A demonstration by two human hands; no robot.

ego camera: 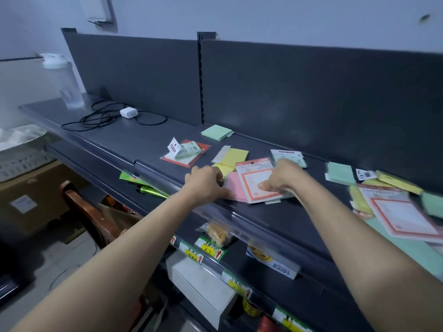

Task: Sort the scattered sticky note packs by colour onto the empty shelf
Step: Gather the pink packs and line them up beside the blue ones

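We have both hands low at the front edge of the dark grey metal shelf (134, 140), in the middle of the scatter. Our right hand (281, 177) has a closed grip on the white, orange-bordered sticky note pack (255, 182) in its clear wrap, thumb on its face. Our left hand (206, 184) curls its grip round the left edge of the thin, square pink sticky note pack (236, 188), which lies partly under the bordered one. To do this step well, we judge it best to lift the bordered pack clear first, then draw the pink one out flat. The glossy wrap looks slippery, and both sit close to the shelf's front lip, where a slip could drop them onto the lower tiers. Each colour wants its own spot along the bare stretch to the left. The flat yellow sticky note pack (236, 155) lies just behind our hands, and a pale green square pack (217, 132) sits by the back panel. A mixed heap of green, yellow and bordered packs (395, 202) waits well to the right, unsorted.
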